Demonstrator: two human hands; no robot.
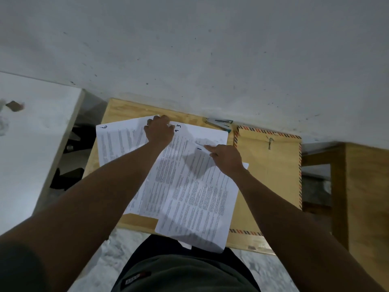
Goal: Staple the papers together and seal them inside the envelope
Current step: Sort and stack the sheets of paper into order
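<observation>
Several printed white papers (189, 192) lie fanned out and overlapping on a small wooden table (117, 110), with handwritten numbers at their top corners. My left hand (159, 131) grips the top edge of a sheet at the far side of the pile. My right hand (226, 158) pinches the top corner of the sheet marked 1, lifting it slightly. A brown envelope (271, 175) with a striped border and a string clasp lies flat to the right, partly under the papers. A stapler (220, 123) rests at the table's far edge by the wall.
A grey wall (210, 49) rises directly behind the table. A white surface (31, 133) stands to the left, with dark objects in the gap between. Another wooden piece of furniture (366, 186) sits to the right. My lap is at the near edge.
</observation>
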